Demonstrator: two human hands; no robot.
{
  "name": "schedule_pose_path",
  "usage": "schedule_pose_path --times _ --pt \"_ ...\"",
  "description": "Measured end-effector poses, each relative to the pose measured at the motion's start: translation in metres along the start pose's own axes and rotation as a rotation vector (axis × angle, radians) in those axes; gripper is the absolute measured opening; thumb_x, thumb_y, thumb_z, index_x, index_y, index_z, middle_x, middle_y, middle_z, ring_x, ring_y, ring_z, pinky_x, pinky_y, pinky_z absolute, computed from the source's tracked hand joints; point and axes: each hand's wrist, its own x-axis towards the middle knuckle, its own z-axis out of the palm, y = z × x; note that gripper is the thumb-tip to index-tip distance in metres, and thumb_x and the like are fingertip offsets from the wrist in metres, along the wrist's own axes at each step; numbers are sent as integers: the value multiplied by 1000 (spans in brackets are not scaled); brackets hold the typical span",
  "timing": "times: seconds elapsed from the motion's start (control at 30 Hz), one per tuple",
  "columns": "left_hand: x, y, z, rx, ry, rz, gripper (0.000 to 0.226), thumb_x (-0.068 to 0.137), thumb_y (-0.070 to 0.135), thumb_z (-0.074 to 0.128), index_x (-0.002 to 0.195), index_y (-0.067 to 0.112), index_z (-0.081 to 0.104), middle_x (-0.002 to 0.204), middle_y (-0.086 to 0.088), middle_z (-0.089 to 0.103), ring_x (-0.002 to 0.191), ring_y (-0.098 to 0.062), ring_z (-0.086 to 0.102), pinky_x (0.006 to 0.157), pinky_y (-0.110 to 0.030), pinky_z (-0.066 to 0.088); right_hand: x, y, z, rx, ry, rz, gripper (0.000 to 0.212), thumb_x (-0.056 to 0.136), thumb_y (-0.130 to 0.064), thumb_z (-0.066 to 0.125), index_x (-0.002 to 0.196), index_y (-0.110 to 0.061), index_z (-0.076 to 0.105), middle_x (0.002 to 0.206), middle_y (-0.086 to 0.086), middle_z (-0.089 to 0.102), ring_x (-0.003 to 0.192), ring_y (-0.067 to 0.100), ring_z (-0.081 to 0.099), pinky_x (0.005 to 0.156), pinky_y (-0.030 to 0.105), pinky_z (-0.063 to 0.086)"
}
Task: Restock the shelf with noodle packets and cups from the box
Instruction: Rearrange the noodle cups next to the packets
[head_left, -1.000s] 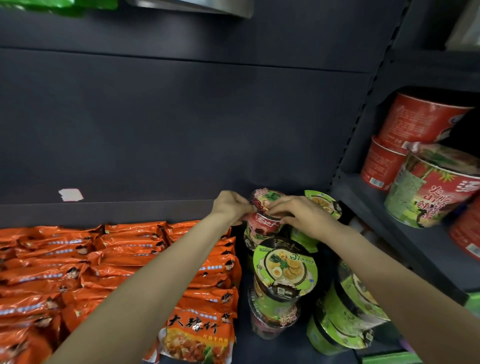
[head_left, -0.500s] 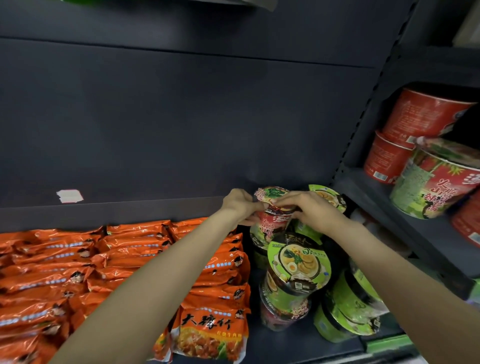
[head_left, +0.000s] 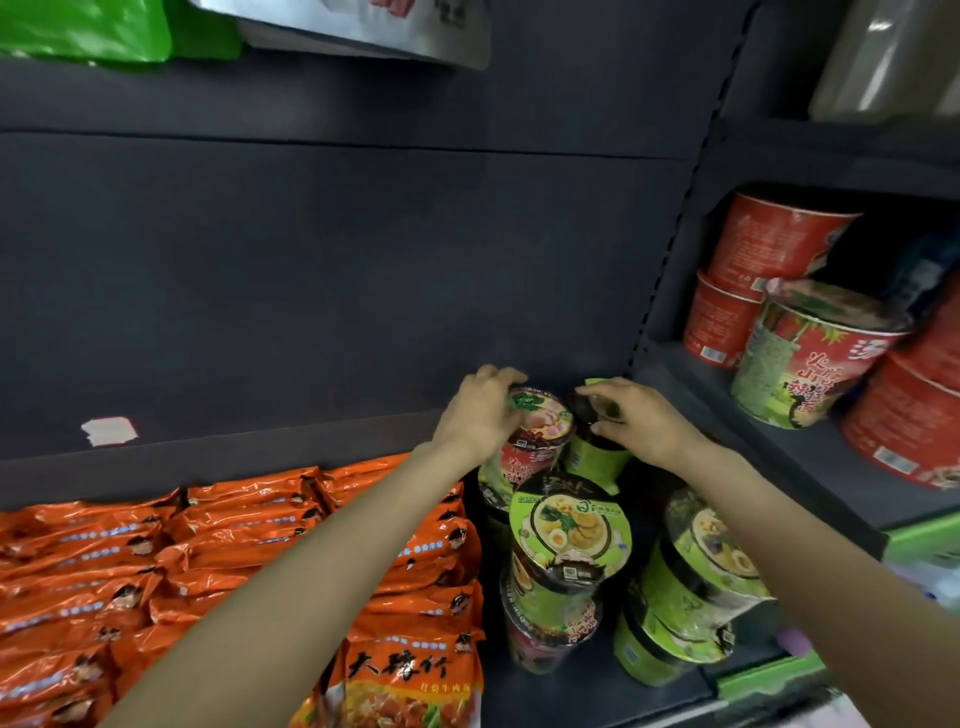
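Left hand (head_left: 480, 413) curled over the rim of the red noodle cup (head_left: 537, 434), steadying it atop a stacked cup. Right hand (head_left: 641, 421) just beside, fingers pinching the lid edge of the green noodle cup (head_left: 597, 457), apparently seating it at the shelf (head_left: 597, 691) back. Below both wrists, 2 stacks of green cups (head_left: 569, 540); under the left forearm, orange noodle packets (head_left: 171, 561) in rows. Box not visible.
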Motion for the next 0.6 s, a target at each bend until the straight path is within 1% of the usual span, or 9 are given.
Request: schedule_pose_path --times 0.1,0.17,0.23,0.27,0.33,0.43,0.5,0.57,0.6 --pt "13 9 1 103 -174 93 48 90 30 61 135 20 49 132 -7 49 123 -24 47 104 -35 38 1 14 -9 -2 -30 69 53 88 -19 65 137 -18 46 137 7 47 126 23 45 102 27 36" --pt "19 11 3 167 -280 94 49 88 33 63 134 21 51 132 -5 52 123 -22 49 103 -30 39 5 20 -11 -35 -94 92 57 87 -24 66 138 -16 45 140 6 46 128 23 44 102 28 35" --pt "23 10 5 206 -350 58 48 86 35 65 131 20 56 128 -1 59 118 -17 54 100 -27 42 9 24 -11 -56 -176 93 59 86 -22 68 140 -16 44 145 4 43 132 21 41 106 28 33" --pt "25 9 5 208 -365 36 47 86 36 65 129 19 58 126 0 62 116 -15 57 99 -26 43 11 27 -10 -67 -200 90 59 85 -19 68 139 -17 45 146 2 42 133 20 40 108 29 33" --pt "27 7 4 207 -380 13 47 86 36 66 128 17 59 125 0 63 114 -12 58 100 -24 43 14 32 -7 -100 -192 86 56 84 -18 69 137 -20 48 145 2 45 132 21 42 107 34 36" --pt "29 7 3 223 -395 2 51 84 39 66 130 19 57 127 1 61 116 -11 57 101 -24 43 16 28 -3 -253 -130 68 53 86 -35 66 135 -27 50 136 4 49 125 26 47 99 37 42" --pt "31 9 5 222 -400 -11 52 84 39 67 131 20 56 128 1 61 116 -11 56 101 -24 43 17 22 1 -363 -80 49 51 88 -45 60 134 -26 51 130 6 51 121 27 47 95 37 43" --pt "32 11 7 227 -403 -25 52 84 38 67 131 20 55 128 0 61 117 -11 56 101 -25 43 22 20 -1 -379 -108 40 54 88 -48 58 136 -24 49 129 9 49 123 29 43 97 37 40" --pt "32 12 7 231 -400 -31 52 84 39 67 130 19 55 128 0 60 117 -13 56 101 -25 43 24 22 -4 -364 -155 35 58 86 -46 61 138 -24 46 128 10 47 124 29 41 99 35 38"
